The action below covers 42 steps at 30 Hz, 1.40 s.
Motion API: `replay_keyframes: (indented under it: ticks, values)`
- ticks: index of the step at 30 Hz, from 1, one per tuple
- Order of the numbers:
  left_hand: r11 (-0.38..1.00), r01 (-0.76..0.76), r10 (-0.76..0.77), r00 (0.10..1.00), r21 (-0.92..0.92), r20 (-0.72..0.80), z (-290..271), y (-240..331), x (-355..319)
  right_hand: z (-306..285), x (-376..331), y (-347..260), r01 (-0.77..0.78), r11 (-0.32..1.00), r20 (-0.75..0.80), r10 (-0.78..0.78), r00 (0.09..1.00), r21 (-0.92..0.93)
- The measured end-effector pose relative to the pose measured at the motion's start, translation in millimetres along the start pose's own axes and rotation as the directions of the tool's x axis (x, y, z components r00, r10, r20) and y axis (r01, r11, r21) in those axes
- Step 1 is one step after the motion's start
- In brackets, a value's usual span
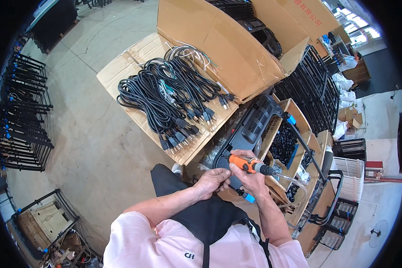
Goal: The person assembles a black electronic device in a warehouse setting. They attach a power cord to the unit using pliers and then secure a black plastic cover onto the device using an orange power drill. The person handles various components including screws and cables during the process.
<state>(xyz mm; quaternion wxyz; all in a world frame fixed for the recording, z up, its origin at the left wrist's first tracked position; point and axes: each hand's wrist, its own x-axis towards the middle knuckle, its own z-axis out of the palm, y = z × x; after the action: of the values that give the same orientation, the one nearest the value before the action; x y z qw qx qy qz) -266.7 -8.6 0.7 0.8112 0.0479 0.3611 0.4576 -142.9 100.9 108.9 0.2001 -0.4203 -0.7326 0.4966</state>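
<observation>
My right hand (251,175) is wrapped round an orange air screwdriver (242,162), with a clear hose running from its black rear end. The tool's front end points left, over the near end of a black machine (257,121) with a vented plastic cover and a tubular frame. Just below the front of the screwdriver, my left hand (212,182) has its fingers pinched together close to the frame. What those fingers hold, if anything, is hidden. Blue wrapping (248,197) covers part of a black tube beside my right wrist.
Bundles of black power cords (165,96) lie on a flattened cardboard sheet (116,60), beside a large open carton (210,40). To the right, wooden bins (292,109) hold small black parts (283,145). Racks of black frames (27,111) stand at the left; another stack (315,87) is at the right.
</observation>
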Motion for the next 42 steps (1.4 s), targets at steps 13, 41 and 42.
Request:
replay_keyframes:
  ticks: [13, 41, 42]
  values:
    - [0.991, 0.001, 0.000, 1.000, -0.135, 0.005, -13.7, 4.9, 2.1, 2.8, 1.7, -12.2, -0.073, 0.997, -0.006, 0.073, 0.997, -0.018]
    - [0.884, 0.029, -0.024, 1.000, -0.466, 0.016, 166.6, 54.3, 218.9, -221.4, 14.6, 36.0, 0.071, 0.945, -0.378, 0.058, 0.924, 0.319]
    - [0.886, 0.008, -0.006, 1.000, -0.463, 0.006, 176.7, 56.1, 231.0, -233.5, 25.4, 42.9, 0.083, 0.943, -0.390, 0.052, 0.919, 0.321]
